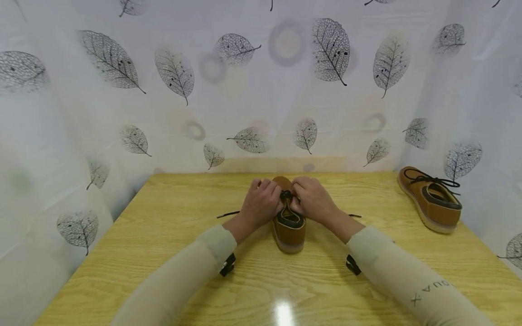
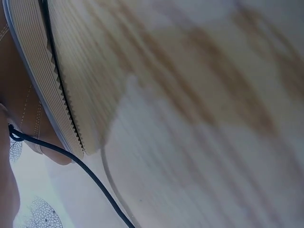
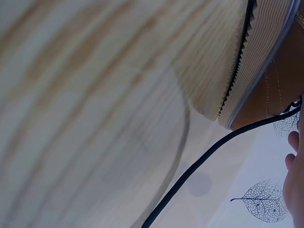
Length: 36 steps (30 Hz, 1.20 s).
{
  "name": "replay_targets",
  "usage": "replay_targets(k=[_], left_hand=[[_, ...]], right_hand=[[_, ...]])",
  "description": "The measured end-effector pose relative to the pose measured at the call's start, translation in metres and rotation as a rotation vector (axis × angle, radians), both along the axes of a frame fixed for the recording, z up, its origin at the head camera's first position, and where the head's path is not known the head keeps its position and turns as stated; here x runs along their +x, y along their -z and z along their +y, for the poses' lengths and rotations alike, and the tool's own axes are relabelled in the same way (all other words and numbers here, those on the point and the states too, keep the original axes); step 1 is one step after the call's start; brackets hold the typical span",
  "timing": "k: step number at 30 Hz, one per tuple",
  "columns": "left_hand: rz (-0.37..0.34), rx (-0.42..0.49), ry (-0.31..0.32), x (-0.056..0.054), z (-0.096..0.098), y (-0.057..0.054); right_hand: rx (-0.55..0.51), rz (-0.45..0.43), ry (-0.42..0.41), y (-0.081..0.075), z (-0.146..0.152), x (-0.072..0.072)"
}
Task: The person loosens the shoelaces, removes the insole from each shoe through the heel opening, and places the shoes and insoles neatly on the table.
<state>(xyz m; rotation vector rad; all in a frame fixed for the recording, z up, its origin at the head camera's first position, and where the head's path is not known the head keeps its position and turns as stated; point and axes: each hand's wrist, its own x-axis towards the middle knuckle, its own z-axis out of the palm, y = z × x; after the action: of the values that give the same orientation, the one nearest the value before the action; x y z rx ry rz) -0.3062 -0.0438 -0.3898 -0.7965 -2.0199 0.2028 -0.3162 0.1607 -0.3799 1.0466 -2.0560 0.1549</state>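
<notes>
Head view: angled inward, left hand (image 1: 261, 203) and right hand (image 1: 314, 200) grip the black lace (image 1: 287, 194) over the central brown shoe (image 1: 290, 236).

Across from me, the person's left arm (image 1: 175, 276) and right arm (image 1: 403, 271) reach forward, slanting inward — left hand (image 1: 261, 200) and right hand (image 1: 313, 199) close together, fingers (image 1: 266, 184) curled in a grip.

Brown shoe (image 1: 290, 235), upright, black laces (image 1: 286, 194) held

Free tabletop (image 1: 367, 194) right of fingers (image 1: 302, 183), then shoe (image 1: 440, 213)
</notes>
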Motion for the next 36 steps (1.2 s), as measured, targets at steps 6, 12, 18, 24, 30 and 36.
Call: replay_targets(k=[6,12,18,24,30,36], left_hand=[[-0.004,0.002,-0.017,-0.0002,0.0006,0.0007],[-0.017,0.006,-0.018,-0.0004,-0.0001,0.0013],[-0.007,-0.007,-0.027,0.0017,0.0005,-0.0001],[-0.009,-0.008,-0.035,0.0026,0.0006,-0.0010],[-0.020,-0.015,-0.058,0.0037,-0.0007,-0.0010],[-0.018,-0.014,-0.067,0.0049,-0.0016,-0.0009]], right_hand=[[0.082,0.033,0.083,-0.0022,0.0025,0.0022],[0.145,0.042,0.149,-0.0014,0.0035,0.0022],[0.159,0.041,0.182,-0.0005,0.0038,0.0023],[0.153,0.077,0.191,-0.0003,0.0039,0.0034],[0.141,0.099,0.193,0.0001,0.0048,0.0043],[0.140,0.094,0.203,0.0016,0.0058,0.0057]])
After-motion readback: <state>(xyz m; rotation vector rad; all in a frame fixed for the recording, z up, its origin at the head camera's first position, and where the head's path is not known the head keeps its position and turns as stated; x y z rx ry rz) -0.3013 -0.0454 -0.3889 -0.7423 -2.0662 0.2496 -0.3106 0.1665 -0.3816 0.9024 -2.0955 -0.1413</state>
